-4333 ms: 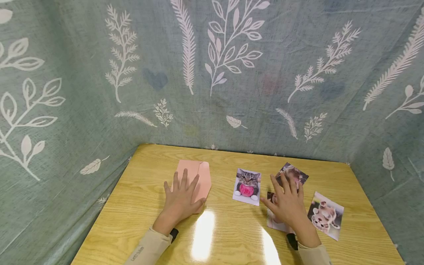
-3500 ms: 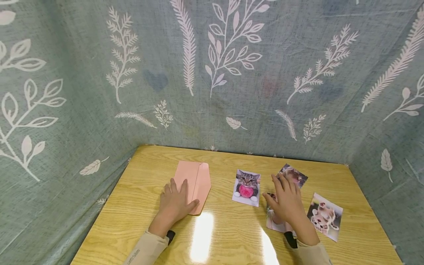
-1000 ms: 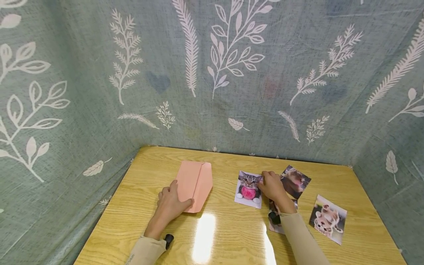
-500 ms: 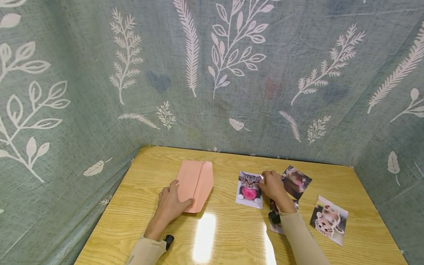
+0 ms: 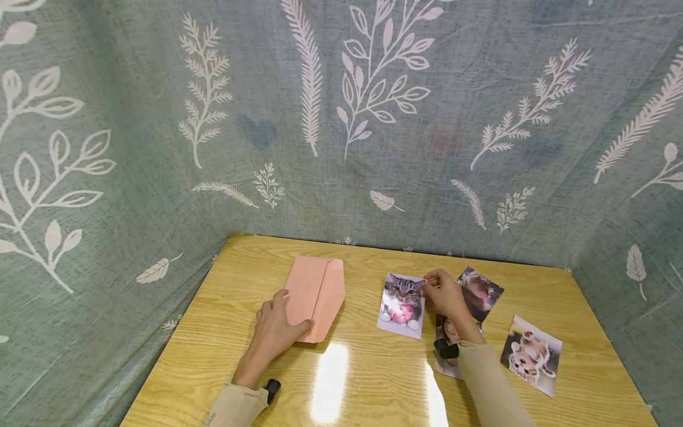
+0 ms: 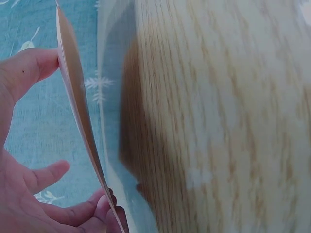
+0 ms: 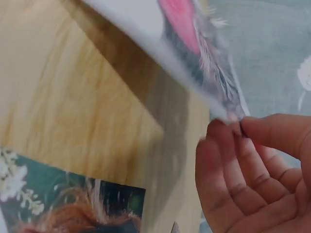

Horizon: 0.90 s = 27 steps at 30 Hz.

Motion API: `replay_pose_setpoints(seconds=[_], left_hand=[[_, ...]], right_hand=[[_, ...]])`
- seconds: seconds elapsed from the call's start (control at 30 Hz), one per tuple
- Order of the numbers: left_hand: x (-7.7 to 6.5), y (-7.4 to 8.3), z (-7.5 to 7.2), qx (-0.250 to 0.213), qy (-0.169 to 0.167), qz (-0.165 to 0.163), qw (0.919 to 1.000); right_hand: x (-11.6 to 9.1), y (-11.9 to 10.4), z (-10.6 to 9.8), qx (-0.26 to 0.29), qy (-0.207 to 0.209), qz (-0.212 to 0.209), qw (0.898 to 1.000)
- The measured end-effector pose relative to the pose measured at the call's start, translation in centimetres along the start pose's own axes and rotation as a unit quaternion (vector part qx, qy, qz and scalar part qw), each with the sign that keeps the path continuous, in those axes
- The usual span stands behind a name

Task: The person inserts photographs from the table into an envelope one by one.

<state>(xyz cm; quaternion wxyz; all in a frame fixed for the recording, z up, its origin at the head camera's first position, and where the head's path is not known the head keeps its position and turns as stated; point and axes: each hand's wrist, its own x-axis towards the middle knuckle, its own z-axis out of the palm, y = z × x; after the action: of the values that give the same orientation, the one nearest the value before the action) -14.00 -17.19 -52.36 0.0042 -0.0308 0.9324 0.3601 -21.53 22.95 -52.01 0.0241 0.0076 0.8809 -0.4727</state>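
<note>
A pink envelope [image 5: 313, 290] is at the left of the table. My left hand [image 5: 274, 329] grips it along its left side; in the left wrist view the thumb presses one face of the envelope [image 6: 77, 92] and the fingertips are at the far side, with the envelope raised off the wood. Between thumb and fingers, my right hand [image 5: 447, 298] pinches the upper right corner of a photo of a cat with a pink ball [image 5: 400, 325]. In the right wrist view this photo [image 7: 146, 29] is lifted and tilted, casting a shadow on the table.
Right of the cat photo lie a dark animal photo [image 5: 477, 293], a photo of a person [image 5: 449, 367] partly hidden under the right wrist, and a puppy photo [image 5: 532, 356]. A patterned green-blue cloth [image 5: 331, 196] surrounds the wooden table [image 5: 373, 379] behind and at both sides.
Both hands lay spread at first, the left on the envelope, the right over the photos. The left now grips the envelope; the right moved left, pinched the cat photo's corner and lifted it.
</note>
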Motion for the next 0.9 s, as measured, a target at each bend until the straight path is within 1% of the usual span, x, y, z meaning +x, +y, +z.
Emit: replay_pose_setpoints(seconds=[0.03,0.1,0.2,0.27,0.33,0.43,0.67,0.9], left_hand=[[0.0,0.0,0.0,-0.001,0.000,0.000,1.0000],[0.0,0.0,0.0,-0.005,0.001,0.001,1.0000],[0.0,0.0,0.1,-0.009,0.005,0.005,0.9999],[0.0,0.1,0.1,-0.011,0.006,0.006,0.9999],[0.1,0.1,0.1,-0.012,0.007,0.006,0.9999],[0.1,0.2,0.0,-0.013,0.004,0.004,0.9999],[-0.1,0.5,0.0,-0.016,0.001,0.006,0.9998],[-0.3,0.8,0.0,-0.003,-0.001,0.011,0.9999]], right_hand=[[0.0,0.0,-0.1,0.031,-0.006,0.009,0.999],[-0.1,-0.1,-0.2,0.096,-0.017,0.027,0.995],[-0.3,-0.6,-0.4,0.182,-0.030,0.054,0.981],[-0.3,-1.0,-0.5,0.215,-0.033,0.065,0.974],[-0.3,-1.5,-0.5,0.233,-0.032,0.070,0.969],[-0.3,-2.2,-0.2,0.252,-0.031,0.065,0.965],[0.0,-4.1,1.3,0.279,-0.027,0.042,0.959],[0.7,-5.6,3.1,0.270,-0.037,0.039,0.961]])
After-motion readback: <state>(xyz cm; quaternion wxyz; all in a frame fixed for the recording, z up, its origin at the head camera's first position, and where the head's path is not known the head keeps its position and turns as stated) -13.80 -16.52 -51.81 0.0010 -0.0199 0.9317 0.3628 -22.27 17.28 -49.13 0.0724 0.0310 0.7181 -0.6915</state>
